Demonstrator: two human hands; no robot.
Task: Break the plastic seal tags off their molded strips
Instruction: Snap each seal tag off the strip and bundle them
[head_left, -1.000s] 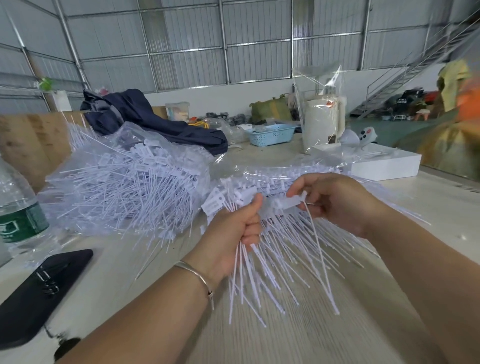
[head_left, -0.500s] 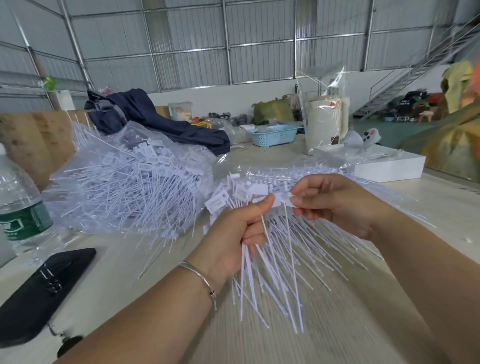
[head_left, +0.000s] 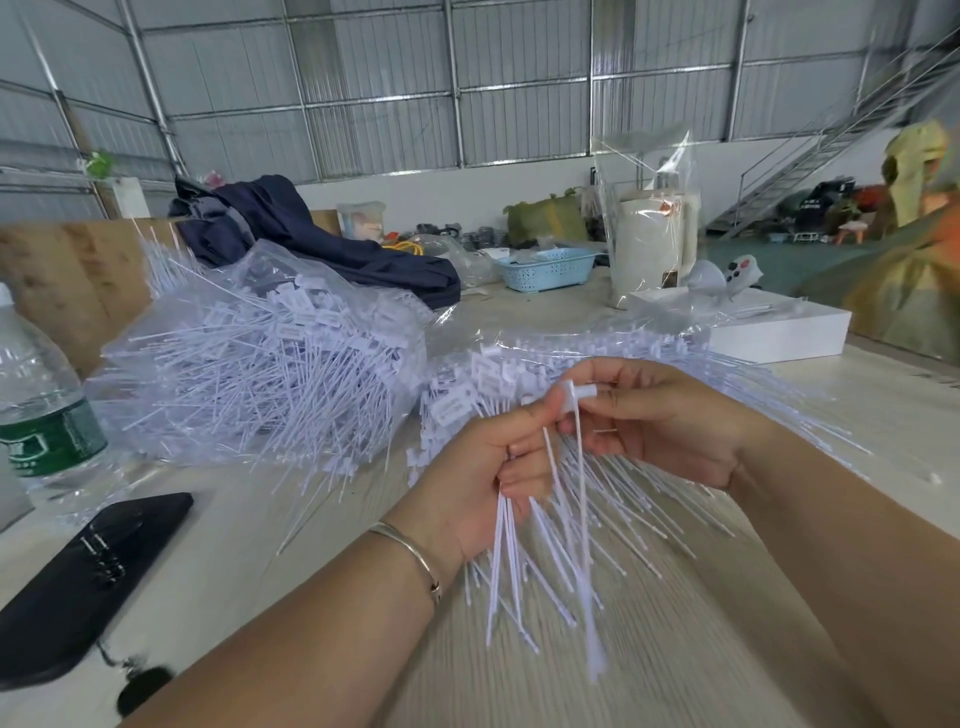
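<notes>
Head view: nearest, a bunch of white seal tags (head_left: 524, 530) is gripped in the left hand (head_left: 483, 467), while one tag head (head_left: 576, 391) is pinched by the right hand (head_left: 660, 421), the hands almost touching. A snapping-off step is judged under way; next, a twist and pull away is called for. Farther off, bagged tags (head_left: 270, 364) are heaped on the table (head_left: 649, 665).

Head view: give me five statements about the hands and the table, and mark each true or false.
1. The left hand grips a bunch of tags. True.
2. The right hand is open and idle. False: its fingers pinch the head of a tag.
3. A bracelet sits on the left wrist. True.
4. The bottle stands on the right of the table. False: it stands at the left edge.
5. The basket is red. False: it is light blue.
</notes>
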